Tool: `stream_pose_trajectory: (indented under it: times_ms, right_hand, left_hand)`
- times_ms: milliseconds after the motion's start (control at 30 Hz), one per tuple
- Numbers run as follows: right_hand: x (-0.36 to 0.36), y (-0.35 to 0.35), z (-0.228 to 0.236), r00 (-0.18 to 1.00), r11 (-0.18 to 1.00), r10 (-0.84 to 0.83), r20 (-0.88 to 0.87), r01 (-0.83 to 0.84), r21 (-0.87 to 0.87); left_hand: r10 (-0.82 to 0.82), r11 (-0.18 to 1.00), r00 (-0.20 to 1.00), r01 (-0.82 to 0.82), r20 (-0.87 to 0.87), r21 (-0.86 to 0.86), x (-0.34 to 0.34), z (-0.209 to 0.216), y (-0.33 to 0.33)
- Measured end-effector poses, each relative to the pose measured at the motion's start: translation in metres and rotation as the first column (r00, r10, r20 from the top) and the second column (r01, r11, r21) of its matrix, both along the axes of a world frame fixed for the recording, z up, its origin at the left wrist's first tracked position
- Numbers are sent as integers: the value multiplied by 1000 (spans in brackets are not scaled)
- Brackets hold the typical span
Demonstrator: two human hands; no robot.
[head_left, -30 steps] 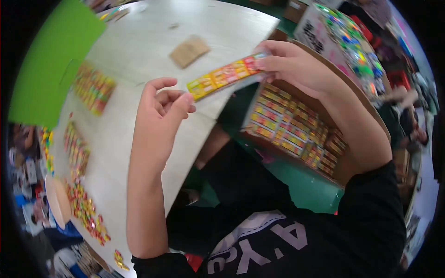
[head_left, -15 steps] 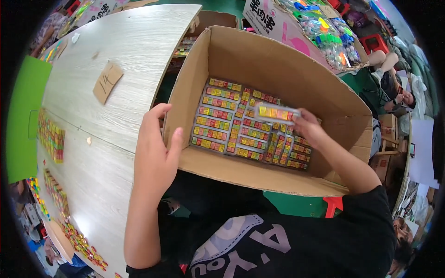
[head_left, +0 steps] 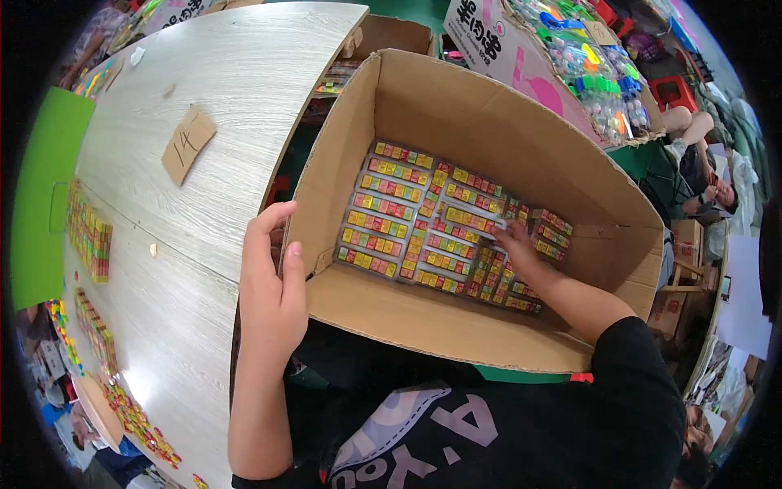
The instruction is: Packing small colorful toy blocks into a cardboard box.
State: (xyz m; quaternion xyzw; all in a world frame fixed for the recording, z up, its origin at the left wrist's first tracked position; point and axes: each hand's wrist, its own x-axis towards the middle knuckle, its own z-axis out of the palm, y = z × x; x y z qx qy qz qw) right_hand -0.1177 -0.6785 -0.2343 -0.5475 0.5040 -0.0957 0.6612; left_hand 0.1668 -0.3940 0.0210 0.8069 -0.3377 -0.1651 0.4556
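Observation:
My right hand (head_left: 517, 244) reaches down into a large cardboard box (head_left: 489, 98), its fingers closed at the right end of a clear plastic pack of small coloured blocks (head_left: 471, 220). That pack lies level among the other packs. Rows of similar packs (head_left: 379, 205), with red, yellow and green blocks, cover the box's floor, some lengthwise and some crosswise. At the box's left wall, my left hand (head_left: 275, 273) rests against the rim with thumb and forefinger apart; its other fingers are partly hidden.
A pale table (head_left: 204, 73) at the left bears a numbered cardboard card (head_left: 188, 145), stacked block rows (head_left: 90, 236) and loose pieces (head_left: 142, 420). Another carton (head_left: 521, 65) with bagged colourful items stands behind the box. A person (head_left: 707, 175) sits at the far right.
My right hand has lowered the clear pack from above the others down into the row. My left hand stays by the box's left rim. The view has shifted slightly.

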Motion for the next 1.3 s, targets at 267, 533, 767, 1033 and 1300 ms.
stream_pose_trajectory:
  times_ms: [267,533,767,1033,1300]
  right_hand:
    - [18,4,-13,991,997,-75,-109,78,22]
    - [29,12,-7,975,994,-108,-193,104,-31]
    - [31,0,0,972,994,-69,-225,48,-98]
    - [61,8,34,754,-5,313,-578,-607,-795]
    - [89,13,4,653,-199,330,-682,-658,-726]
  left_hand:
    - [16,1000,1000,-16,0,-27,-1,-3,1]
    - [13,999,1000,-12,21,-51,-2,-6,3]
    - [111,974,994,-111,-14,-196,1,-6,12]
    - [290,948,941,-257,172,-190,32,3,96]
    - [522,852,818,-513,241,-104,77,9,194]
